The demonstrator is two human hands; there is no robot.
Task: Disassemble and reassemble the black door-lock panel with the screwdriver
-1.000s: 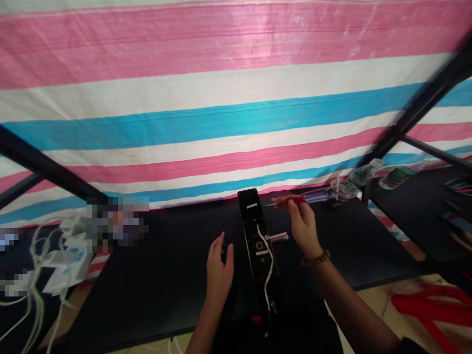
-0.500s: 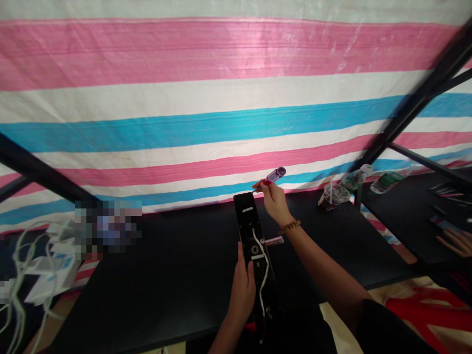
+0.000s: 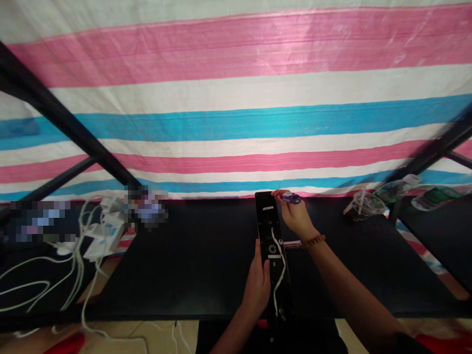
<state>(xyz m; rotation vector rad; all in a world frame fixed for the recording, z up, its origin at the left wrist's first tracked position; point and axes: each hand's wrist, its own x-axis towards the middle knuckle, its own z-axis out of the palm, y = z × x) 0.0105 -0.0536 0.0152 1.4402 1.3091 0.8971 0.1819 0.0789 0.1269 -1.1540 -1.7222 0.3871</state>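
Screwdriver [image 3: 291, 198] tip hidden behind right hand [image 3: 297, 219], left hand [image 3: 260, 285] covering panel [image 3: 273, 250] edge

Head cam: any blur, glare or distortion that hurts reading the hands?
Head view: sharp at centre, so the left hand on the black panel and the right hand pinching the screwdriver read fine; strong wide-angle bend in the striped tarp and frame bars; soft sheen on the tarp's top right; the black table is dark with little detail; pixelated patches at left.
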